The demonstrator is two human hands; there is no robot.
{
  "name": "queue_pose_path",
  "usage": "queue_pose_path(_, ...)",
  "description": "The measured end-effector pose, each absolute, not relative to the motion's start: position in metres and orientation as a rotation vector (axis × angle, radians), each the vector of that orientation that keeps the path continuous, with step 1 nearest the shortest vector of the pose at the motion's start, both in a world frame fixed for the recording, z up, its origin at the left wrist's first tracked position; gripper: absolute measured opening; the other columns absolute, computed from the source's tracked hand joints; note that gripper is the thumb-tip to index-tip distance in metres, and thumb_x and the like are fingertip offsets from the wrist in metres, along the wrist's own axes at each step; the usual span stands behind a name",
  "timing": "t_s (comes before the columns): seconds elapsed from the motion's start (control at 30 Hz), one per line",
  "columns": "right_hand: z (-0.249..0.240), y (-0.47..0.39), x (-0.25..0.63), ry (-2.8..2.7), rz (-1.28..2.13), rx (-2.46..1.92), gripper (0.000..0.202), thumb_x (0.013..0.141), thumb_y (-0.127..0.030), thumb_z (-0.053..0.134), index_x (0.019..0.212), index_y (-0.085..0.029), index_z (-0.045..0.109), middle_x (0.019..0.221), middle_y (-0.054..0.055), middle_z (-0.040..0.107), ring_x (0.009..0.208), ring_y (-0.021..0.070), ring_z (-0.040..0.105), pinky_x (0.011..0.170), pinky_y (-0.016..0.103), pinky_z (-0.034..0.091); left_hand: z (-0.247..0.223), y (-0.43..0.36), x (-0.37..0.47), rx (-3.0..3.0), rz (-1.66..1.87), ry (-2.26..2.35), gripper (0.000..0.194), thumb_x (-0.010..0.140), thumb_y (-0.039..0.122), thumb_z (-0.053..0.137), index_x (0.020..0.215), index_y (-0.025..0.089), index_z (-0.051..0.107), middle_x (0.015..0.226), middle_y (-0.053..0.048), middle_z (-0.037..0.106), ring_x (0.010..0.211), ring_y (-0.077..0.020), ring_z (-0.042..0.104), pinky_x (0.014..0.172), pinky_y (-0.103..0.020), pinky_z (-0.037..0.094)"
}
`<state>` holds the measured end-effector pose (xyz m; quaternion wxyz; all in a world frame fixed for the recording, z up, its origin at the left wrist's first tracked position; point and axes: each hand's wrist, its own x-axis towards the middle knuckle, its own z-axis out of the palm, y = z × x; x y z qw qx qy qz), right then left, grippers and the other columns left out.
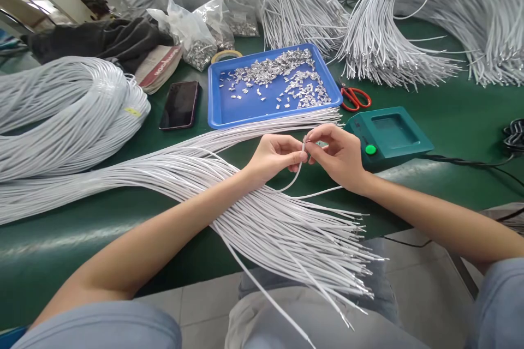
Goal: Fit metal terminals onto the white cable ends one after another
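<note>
My left hand (278, 157) pinches a single white cable (298, 174) near its end, in front of the blue tray. Touching the tip of that cable, my right hand (338, 154) has its thumb and forefinger pressed together; any small part between them is too small to make out. A large bundle of white cables (262, 218) fans out beneath my left forearm, with stripped ends toward the lower right. Many small metal pieces (266, 71) lie in the blue tray (245, 121), just beyond my hands.
Right of my hands sits a green device (387, 136) with a green button. Red-handled scissors (356, 99) lie by the tray. A phone (179, 105), coiled cables (69, 114) and bags of metal parts (192, 35) are at the left; more cable bundles (380, 49) stand behind.
</note>
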<state>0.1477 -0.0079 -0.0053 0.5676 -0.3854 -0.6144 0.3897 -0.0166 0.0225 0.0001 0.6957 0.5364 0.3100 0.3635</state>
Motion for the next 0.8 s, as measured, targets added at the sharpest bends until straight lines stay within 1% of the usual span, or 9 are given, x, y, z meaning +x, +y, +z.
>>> queue_pose_path(0.07, -0.002, -0.008, 0.148, -1.405, 0.981, -0.908, 0.001, 0.08, -0.018, 0.062, 0.08, -0.019, 0.061, 0.077, 0.0, 0.064, 0.068, 0.0103, 0.065, 0.048, 0.019, 0.057, 0.001, 0.022, -0.016, 1.212, 0.81, 0.723, 0.031, 0.054, 0.029, 0.091, 0.069, 0.01, 0.072, 0.058, -0.001, 0.067, 0.045, -0.0067, 0.058, 0.046, -0.016, 0.048)
queue_pose_path(0.17, 0.002, -0.006, 0.151, -1.305, 1.123, -0.925, 0.006, 0.08, -0.021, 0.059, 0.084, -0.019, 0.063, 0.081, 0.0, 0.068, 0.067, 0.0101, 0.067, 0.047, 0.019, 0.057, 0.001, 0.022, -0.016, 1.236, 0.805, 0.737, 0.033, 0.054, 0.031, 0.091, 0.067, 0.009, 0.07, 0.056, 0.0, 0.064, 0.044, -0.0066, 0.057, 0.044, -0.017, 0.046)
queue_pose_path(0.23, 0.003, -0.005, 0.152, -1.241, 1.194, -0.918, 0.009, 0.078, -0.022, 0.062, 0.087, -0.019, 0.064, 0.084, 0.0, 0.07, 0.066, 0.0096, 0.067, 0.045, 0.017, 0.055, 0.001, 0.022, -0.017, 1.25, 0.803, 0.74, 0.033, 0.054, 0.031, 0.091, 0.068, 0.009, 0.07, 0.056, 0.001, 0.063, 0.044, -0.0063, 0.056, 0.043, -0.016, 0.045)
queue_pose_path(0.3, 0.003, -0.003, 0.153, -1.202, 1.233, -0.905, 0.013, 0.076, -0.023, 0.066, 0.089, -0.02, 0.064, 0.082, -0.001, 0.071, 0.065, 0.0093, 0.068, 0.045, 0.017, 0.055, 0.001, 0.022, -0.017, 1.263, 0.797, 0.757, 0.034, 0.055, 0.031, 0.091, 0.068, 0.009, 0.069, 0.056, 0.001, 0.062, 0.043, -0.0061, 0.056, 0.043, -0.017, 0.044)
queue_pose_path(0.47, 0.003, -0.001, 0.153, -1.195, 1.237, -0.915, 0.019, 0.073, -0.022, 0.072, 0.089, -0.02, 0.063, 0.073, -0.004, 0.07, 0.062, 0.0085, 0.067, 0.047, 0.017, 0.055, 0.0, 0.022, -0.016, 1.297, 0.79, 0.801, 0.036, 0.054, 0.035, 0.09, 0.066, 0.01, 0.068, 0.056, 0.002, 0.061, 0.044, -0.0047, 0.052, 0.042, -0.016, 0.042)
queue_pose_path(0.6, 0.006, -0.002, 0.151, -1.231, 1.199, -0.952, 0.026, 0.067, -0.019, 0.075, 0.09, -0.019, 0.063, 0.069, -0.005, 0.068, 0.059, 0.0078, 0.064, 0.05, 0.019, 0.055, 0.0, 0.022, -0.015, 1.325, 0.784, 0.808, 0.039, 0.052, 0.038, 0.091, 0.066, 0.01, 0.068, 0.057, 0.001, 0.061, 0.045, -0.0047, 0.051, 0.042, -0.017, 0.04)
queue_pose_path(0.8, 0.009, -0.002, 0.149, -1.279, 1.192, -0.989, 0.022, 0.067, -0.013, 0.068, 0.087, -0.019, 0.061, 0.063, -0.007, 0.062, 0.052, 0.0057, 0.057, 0.053, 0.022, 0.053, 0.0, 0.021, -0.015, 1.331, 0.798, 0.795, 0.037, 0.052, 0.037, 0.091, 0.066, 0.011, 0.069, 0.058, 0.0, 0.063, 0.047, -0.0054, 0.052, 0.043, -0.017, 0.042)
